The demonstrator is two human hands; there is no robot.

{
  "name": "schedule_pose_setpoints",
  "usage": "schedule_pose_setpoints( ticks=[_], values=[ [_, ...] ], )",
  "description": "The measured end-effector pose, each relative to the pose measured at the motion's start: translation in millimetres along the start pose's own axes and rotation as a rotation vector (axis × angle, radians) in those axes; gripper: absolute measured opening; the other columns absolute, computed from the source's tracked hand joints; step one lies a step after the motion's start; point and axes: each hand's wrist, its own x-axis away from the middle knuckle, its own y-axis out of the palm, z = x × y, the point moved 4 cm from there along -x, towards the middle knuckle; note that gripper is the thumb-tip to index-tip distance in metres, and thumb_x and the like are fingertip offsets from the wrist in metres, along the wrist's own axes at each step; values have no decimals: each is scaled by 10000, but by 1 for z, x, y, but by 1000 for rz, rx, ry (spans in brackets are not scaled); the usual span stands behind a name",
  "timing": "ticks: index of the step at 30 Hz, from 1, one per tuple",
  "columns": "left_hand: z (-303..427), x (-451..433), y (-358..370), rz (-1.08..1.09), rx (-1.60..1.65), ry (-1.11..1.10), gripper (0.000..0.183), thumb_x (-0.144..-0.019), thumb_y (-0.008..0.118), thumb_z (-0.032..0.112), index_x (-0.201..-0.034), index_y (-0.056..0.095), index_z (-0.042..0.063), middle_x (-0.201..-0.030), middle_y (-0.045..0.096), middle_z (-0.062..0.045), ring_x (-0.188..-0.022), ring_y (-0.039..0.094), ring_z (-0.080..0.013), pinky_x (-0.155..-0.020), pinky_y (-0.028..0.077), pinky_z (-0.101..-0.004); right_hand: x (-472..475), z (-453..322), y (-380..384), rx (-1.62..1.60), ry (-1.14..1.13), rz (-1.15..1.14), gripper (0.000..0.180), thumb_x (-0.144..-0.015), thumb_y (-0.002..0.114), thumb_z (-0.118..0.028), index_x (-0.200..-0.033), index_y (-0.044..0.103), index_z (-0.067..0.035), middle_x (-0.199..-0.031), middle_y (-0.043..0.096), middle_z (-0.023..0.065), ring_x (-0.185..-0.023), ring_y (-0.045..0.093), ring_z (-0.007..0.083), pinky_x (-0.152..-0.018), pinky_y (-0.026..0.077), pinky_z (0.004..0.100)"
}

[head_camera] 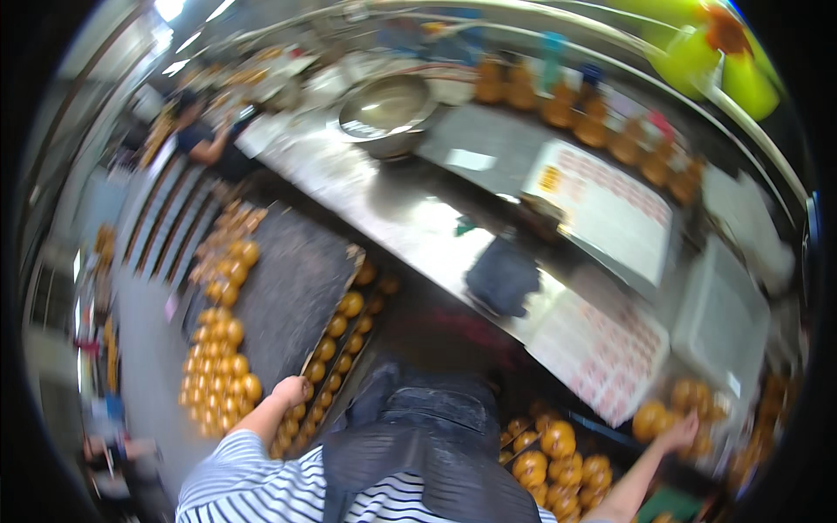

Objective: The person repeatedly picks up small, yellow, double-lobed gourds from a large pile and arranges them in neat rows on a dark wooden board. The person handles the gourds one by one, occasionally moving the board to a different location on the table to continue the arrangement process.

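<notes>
My left hand [292,390] is at the edge of a dark tray [278,294], its fingers curled; blur hides whether they grip the rim. Glossy golden-brown round pieces [219,366], perhaps buns, crowd the tray's left side. More of them [337,325] line racks just right of that hand. Out at the far right, my right hand [681,431] is by a cluster of similar round pieces [649,420]; whether it holds one is not clear. Below, between my apron [425,444] and right forearm, lie further golden-brown pieces [559,439].
A metal worktable [405,216] bears a large steel bowl [386,108], a dark cloth [502,274] and white trays with pinkish pieces [605,212]. Orange-brown bottles [592,121] line its back. A translucent bin [719,320] stands right. Another person [203,140] is at the upper left.
</notes>
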Motion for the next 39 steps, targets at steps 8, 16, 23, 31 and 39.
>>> schedule_pose_setpoints(
  ticks=[8, 16, 23, 31, 39],
  values=[
    [54, 106, 98, -80, 554, -76, 279, -848, 553, 198, -1087, 650, 89, -1056, 673, -127, -994, 631, -289, -879, 488, -380, 61, -128, 82, 282, -368, -44, 253, -917, 602, -234, -998, 690, -11, -938, 685, 111, -764, 626, 186, -691, 520, 309],
    [57, 170, 225, 57, 1005, -287, 263, -843, 573, 195, -1075, 653, 102, -1050, 675, -117, -988, 634, -270, -858, 491, -378, 215, -214, 166, -136, -370, -531, 234, -914, 607, -225, -962, 689, -11, -883, 675, 85, -691, 604, 151, -644, 510, 284],
    [9, 245, 350, 343, 1319, -531, 216, -839, 583, 206, -1004, 676, 103, -988, 684, -122, -911, 651, -290, -799, 513, -393, 563, -352, 115, -455, -327, -1723, 205, -922, 598, -199, -876, 667, -12, -739, 629, 38, -553, 530, 88, -547, 455, 248],
    [-21, 353, 427, 801, 1636, -1161, 188, -874, 588, 174, -1019, 645, 69, -918, 686, -138, -846, 664, -265, -737, 512, -350, 813, -427, -7, -318, -1044, -2549, 233, -958, 562, -190, -854, 630, 6, -636, 582, 8, -541, 518, 59, -519, 406, 202],
    [2, 370, 524, 713, 1671, -1420, 197, -867, 586, 228, -905, 630, 40, -853, 674, -143, -801, 653, -313, -698, 498, -393, 1006, -439, -109, -86, -1604, -2630, 194, -866, 591, -152, -803, 668, 14, -604, 627, 72, -554, 601, 121, -542, 457, 274]
  ],
)
